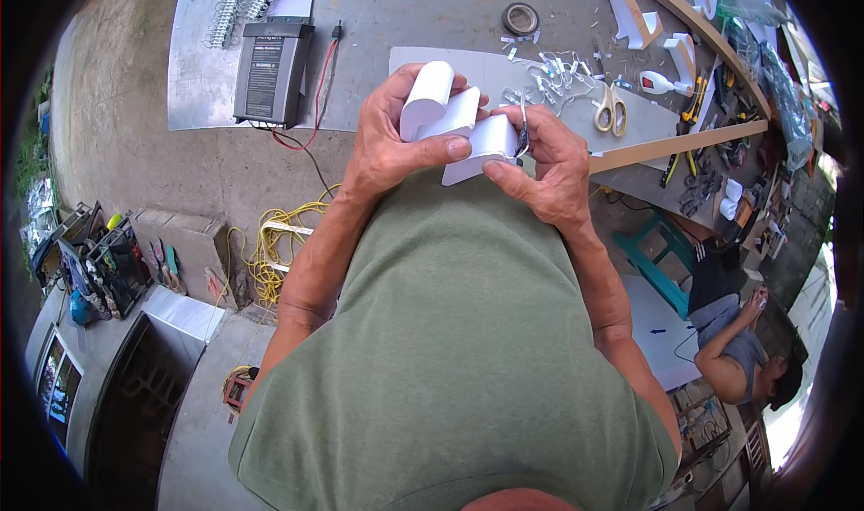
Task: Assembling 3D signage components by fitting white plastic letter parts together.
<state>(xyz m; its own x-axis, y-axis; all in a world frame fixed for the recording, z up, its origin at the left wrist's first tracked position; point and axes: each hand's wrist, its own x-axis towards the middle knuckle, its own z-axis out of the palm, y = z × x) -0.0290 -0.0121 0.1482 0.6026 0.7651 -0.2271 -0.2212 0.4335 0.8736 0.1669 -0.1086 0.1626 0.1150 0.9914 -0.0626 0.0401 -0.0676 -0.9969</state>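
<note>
Both my hands hold a white, curved block-like piece, seemingly a channel letter [461, 113], up in front of my chest. It has rounded lobes and flat faces; whether it is one part or two pressed together I cannot tell. My left hand [396, 142] is wrapped round its left lobe, thumb laid along the near face. My right hand [544, 165] grips the right end, thumb on the lower edge. Thin wires [523, 124] come off that end beside my right fingers. Just beyond, strings of small white LED modules [562, 77] lie on a white sheet [432, 58].
On the metal-topped table [396, 7] are a black-grey power supply [273, 72] with red and black leads, a roll of dark tape [520, 19], scissors [610, 111] and white curved letters [630, 14]. A teal stool [652, 259] and another person [729, 340] are at right; a yellow cord [267, 255] lies left.
</note>
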